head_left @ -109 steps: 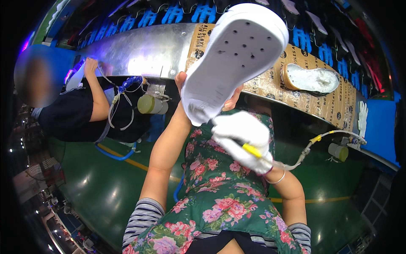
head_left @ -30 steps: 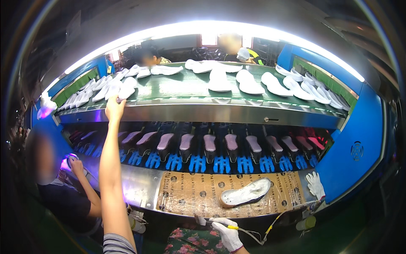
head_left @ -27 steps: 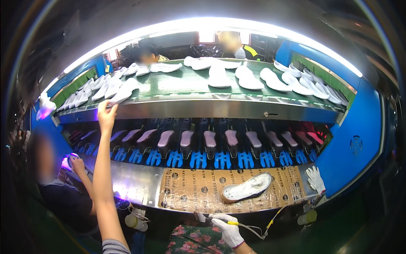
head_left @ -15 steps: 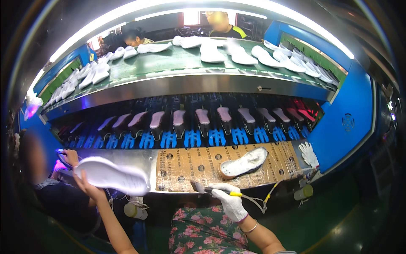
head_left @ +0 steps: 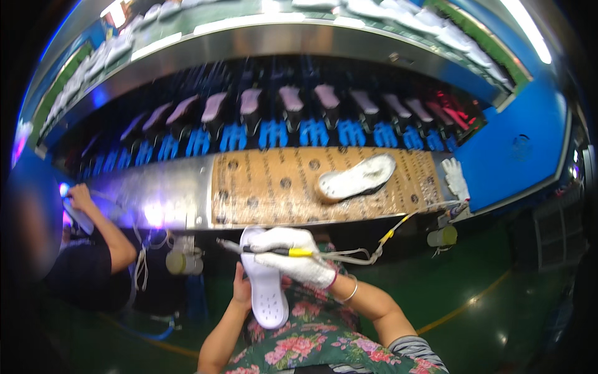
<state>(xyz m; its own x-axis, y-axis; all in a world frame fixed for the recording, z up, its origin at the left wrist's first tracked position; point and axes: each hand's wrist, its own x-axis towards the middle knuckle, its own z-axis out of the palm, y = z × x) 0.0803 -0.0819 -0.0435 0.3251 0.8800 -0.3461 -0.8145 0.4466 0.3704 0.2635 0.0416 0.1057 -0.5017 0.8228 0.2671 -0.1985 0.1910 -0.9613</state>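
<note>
In front of my floral apron, my bare left hand (head_left: 242,285) grips a white shoe sole (head_left: 269,300) from below, its end with small holes toward me. My right hand (head_left: 294,254), in a white glove, is closed around a brush (head_left: 232,245) with a yellow band and a thin tube trailing off to the right. The brush crosses over the far part of the sole; whether its tip touches the sole I cannot tell. Beyond my hands, a white-faced shoe sole or last (head_left: 358,179) with a dark underside lies on a cardboard sheet (head_left: 265,187).
A metal bench (head_left: 149,196) carries the cardboard. Behind it, several pink-topped lasts (head_left: 289,100) stand on blue holders. White soles lie on the conveyor above. A white glove (head_left: 455,177) rests at the bench's right. A co-worker's arm (head_left: 103,224) is at left.
My left hand has brought the sole from the left to in front of my body and turned it lengthwise. My right hand has moved left with the brush, over the sole. The view has tilted down.
</note>
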